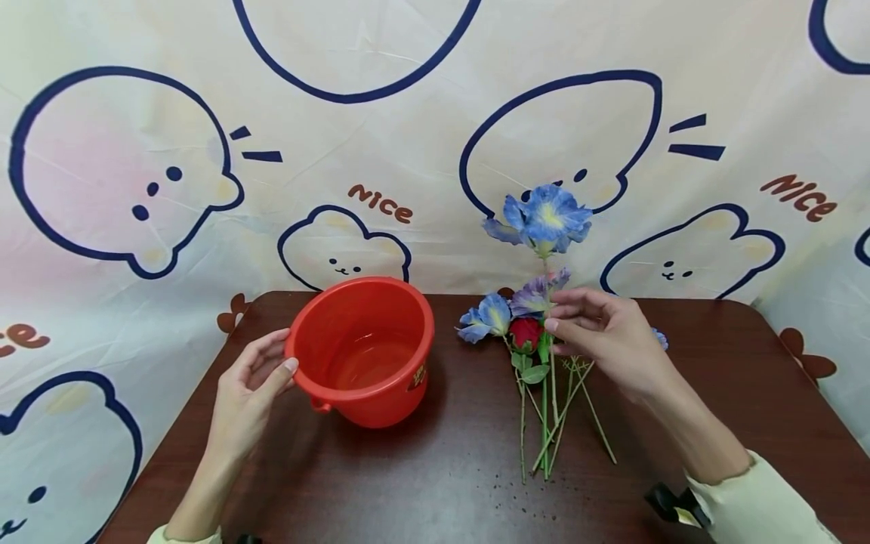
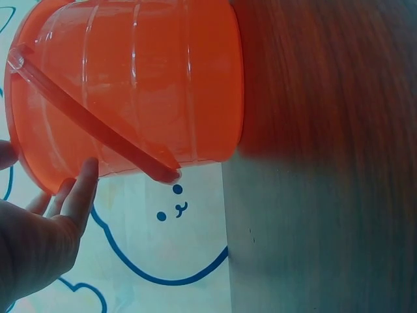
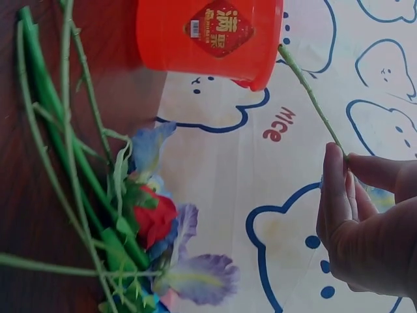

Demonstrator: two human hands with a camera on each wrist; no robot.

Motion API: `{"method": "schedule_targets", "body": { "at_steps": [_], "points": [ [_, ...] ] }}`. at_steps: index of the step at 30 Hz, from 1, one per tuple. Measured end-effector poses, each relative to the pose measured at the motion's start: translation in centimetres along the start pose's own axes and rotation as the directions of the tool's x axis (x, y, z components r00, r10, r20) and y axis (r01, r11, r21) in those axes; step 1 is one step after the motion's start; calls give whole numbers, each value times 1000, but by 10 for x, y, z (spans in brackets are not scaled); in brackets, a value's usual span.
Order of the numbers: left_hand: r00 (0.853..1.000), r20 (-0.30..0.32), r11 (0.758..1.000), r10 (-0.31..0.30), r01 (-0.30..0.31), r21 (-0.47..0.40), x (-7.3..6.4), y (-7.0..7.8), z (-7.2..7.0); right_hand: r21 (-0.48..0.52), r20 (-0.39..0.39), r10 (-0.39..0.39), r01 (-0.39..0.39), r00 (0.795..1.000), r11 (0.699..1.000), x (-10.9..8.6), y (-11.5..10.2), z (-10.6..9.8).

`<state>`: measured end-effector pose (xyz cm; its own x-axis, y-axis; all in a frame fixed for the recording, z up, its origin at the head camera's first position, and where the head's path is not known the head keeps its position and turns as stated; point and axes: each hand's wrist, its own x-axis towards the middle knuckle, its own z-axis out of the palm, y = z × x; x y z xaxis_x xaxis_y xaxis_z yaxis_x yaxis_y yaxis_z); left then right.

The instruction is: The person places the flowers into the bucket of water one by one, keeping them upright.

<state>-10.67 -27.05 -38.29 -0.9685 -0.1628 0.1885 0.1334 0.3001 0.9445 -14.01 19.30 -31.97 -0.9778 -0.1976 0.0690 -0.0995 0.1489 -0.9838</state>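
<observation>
A red plastic bucket [image 1: 377, 408] stands on the table, its mouth turned up toward the head camera. My left hand [image 1: 248, 397] holds its rim from the left, thumb at the edge and fingers along the outer wall. The bucket's handle [image 2: 98, 130] hangs down its side in the left wrist view. In my right hand [image 1: 605, 340], thumb and fingertips pinch the green stem [image 3: 313, 98] of a blue artificial iris [image 1: 547, 215], raised with its bloom upward. Below that hand lies a bunch of flowers, including a red rose [image 1: 526, 333] and a purple-blue iris [image 3: 202, 277].
The brown table [image 1: 435, 491] carries small dark specks below the bunch's stems. Another blue iris [image 1: 485, 317] lies at the bunch's left. A cartoon-printed cloth [image 1: 421, 151] hangs behind the table. A black object [image 1: 669, 502] shows by the right sleeve.
</observation>
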Motion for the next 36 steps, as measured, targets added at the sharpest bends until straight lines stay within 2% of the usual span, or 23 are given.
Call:
{"method": "schedule_targets", "body": {
  "at_steps": [19, 27, 36],
  "points": [
    [1000, 4, 999, 26, -26, -24, 1, -1, -1, 23, 41, 11, -12, 999, 1000, 48, -31, 47],
    [1000, -1, 1000, 24, -25, -13, 0, -1, -1, 73, 79, -24, 18, 997, 997, 66, -47, 77],
    [1000, 1, 1000, 19, -19, -10, 1, -1, -1, 105, 83, -56, 47, 995, 993, 80, -61, 103]
  ]
}}
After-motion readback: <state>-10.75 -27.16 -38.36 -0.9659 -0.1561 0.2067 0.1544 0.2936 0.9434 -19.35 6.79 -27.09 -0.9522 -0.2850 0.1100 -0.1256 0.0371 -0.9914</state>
